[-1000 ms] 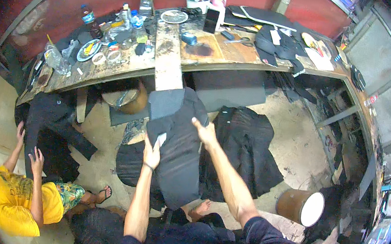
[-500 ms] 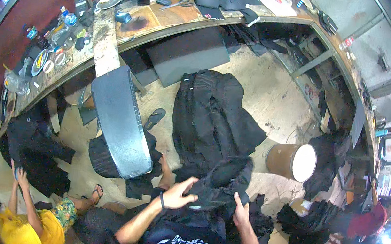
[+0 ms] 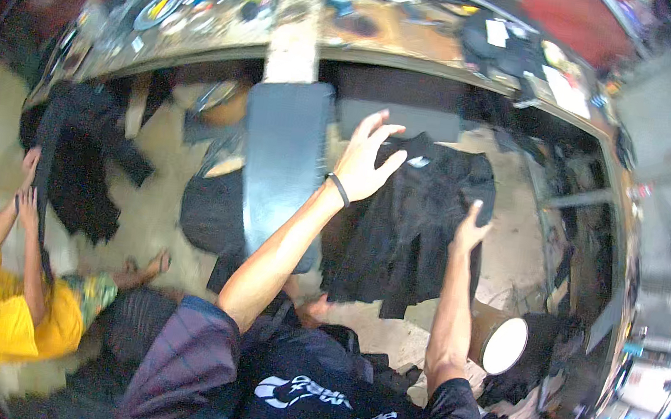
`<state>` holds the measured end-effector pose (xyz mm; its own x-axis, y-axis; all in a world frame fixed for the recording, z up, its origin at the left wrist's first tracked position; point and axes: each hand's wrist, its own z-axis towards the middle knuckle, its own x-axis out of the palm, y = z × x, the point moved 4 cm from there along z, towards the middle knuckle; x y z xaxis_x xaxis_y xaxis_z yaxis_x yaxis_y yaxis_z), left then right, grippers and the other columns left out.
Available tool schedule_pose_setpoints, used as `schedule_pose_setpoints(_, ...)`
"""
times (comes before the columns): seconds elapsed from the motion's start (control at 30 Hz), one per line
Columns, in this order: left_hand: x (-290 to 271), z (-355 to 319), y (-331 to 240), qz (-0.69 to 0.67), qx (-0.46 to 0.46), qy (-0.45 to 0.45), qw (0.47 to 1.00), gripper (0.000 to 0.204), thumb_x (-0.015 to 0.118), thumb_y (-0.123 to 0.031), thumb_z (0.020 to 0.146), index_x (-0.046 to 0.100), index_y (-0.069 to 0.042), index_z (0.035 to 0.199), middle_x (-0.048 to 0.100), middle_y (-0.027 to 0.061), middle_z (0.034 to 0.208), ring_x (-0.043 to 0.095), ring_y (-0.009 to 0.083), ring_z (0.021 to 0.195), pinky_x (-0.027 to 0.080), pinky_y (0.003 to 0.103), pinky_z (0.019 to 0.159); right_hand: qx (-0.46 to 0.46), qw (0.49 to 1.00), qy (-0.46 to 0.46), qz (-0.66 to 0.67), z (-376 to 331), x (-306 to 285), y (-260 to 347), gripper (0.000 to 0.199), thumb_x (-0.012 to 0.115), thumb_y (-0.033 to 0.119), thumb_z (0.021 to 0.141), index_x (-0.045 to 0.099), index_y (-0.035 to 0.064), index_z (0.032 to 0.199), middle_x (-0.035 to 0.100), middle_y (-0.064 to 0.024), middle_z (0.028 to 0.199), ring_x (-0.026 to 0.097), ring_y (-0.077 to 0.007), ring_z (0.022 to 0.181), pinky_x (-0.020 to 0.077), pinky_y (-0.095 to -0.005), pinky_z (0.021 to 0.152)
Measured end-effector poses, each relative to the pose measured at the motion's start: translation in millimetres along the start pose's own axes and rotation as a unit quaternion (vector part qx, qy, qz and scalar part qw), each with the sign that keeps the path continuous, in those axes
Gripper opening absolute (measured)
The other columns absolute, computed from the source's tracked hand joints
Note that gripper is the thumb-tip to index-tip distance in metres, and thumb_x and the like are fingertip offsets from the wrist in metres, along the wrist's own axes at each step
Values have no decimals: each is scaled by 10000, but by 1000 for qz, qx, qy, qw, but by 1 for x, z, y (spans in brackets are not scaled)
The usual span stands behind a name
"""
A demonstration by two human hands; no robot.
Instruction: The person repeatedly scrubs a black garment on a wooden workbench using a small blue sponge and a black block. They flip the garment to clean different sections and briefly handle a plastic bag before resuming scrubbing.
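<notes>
A black garment, which looks like trousers, lies spread out in front of me, with a small white tag at its far edge. My left hand reaches over its far left side with the fingers spread and nothing in them. At the garment's right edge is my right hand, thumb and finger apart; whether it touches the cloth is hard to tell through the blur. To the left of the garment stands a long padded board with a smooth grey-blue top.
A cluttered workbench curves along the far side. A brown drum with a white top stands right of my right forearm. On the left, a person in a yellow shirt handles dark cloth. More black fabric is heaped around.
Both hands have moved forward from near my body, where they held dark cloth. My left hand has come off the cloth, and the garment now lies spread ahead. The view has swung left.
</notes>
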<state>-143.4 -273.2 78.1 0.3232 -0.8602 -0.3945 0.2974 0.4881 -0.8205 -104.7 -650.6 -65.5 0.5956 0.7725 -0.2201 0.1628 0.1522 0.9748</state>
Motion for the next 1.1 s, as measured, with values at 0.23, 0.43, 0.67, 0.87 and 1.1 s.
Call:
schedule_pose_setpoints(0.23,-194,-217,202,197,-341,-288,873,263,682,-228,1020,695,-28,1190,713,172,1168,674,367,1124,531,459,1014,90,952,128,-262,-123,-34,-133,835,507,616,1090,476,-89,1536,540,-243,1568,503,-340,1447,362,-443,1208)
schedule_pose_setpoints(0.43,-165,-259,406,412,-418,282,759,1030,740,-444,939,171,-57,1706,176,112,1791,128,320,1658,165,701,1276,153,784,392,-456,-287,-133,-235,723,627,398,1092,329,64,1659,686,-129,1026,615,-176,881,534,-352,828)
schedule_pose_setpoints(0.67,-169,-247,432,462,-336,385,725,435,707,-328,913,694,-112,1290,576,139,1511,497,326,1441,380,601,1182,78,724,459,-509,-337,-159,-170,807,651,368,1025,249,230,1711,691,-342,1121,665,-531,1031,536,-566,929)
schedule_pose_setpoints(0.87,-191,-250,415,486,-303,133,809,561,648,-379,952,594,-126,1450,552,151,1501,509,343,1406,417,571,1135,97,793,432,-420,-324,-184,-149,688,641,347,1039,387,148,1647,651,-285,1313,598,-497,1251,467,-528,1103)
schedule_pose_setpoints(1.1,-142,-364,303,391,-318,223,834,552,610,-496,989,620,-135,1406,669,204,1311,618,422,1240,490,566,1030,122,784,370,-483,-330,-259,-147,665,687,433,1017,487,155,1586,670,-301,1222,630,-460,1156,506,-524,1034)
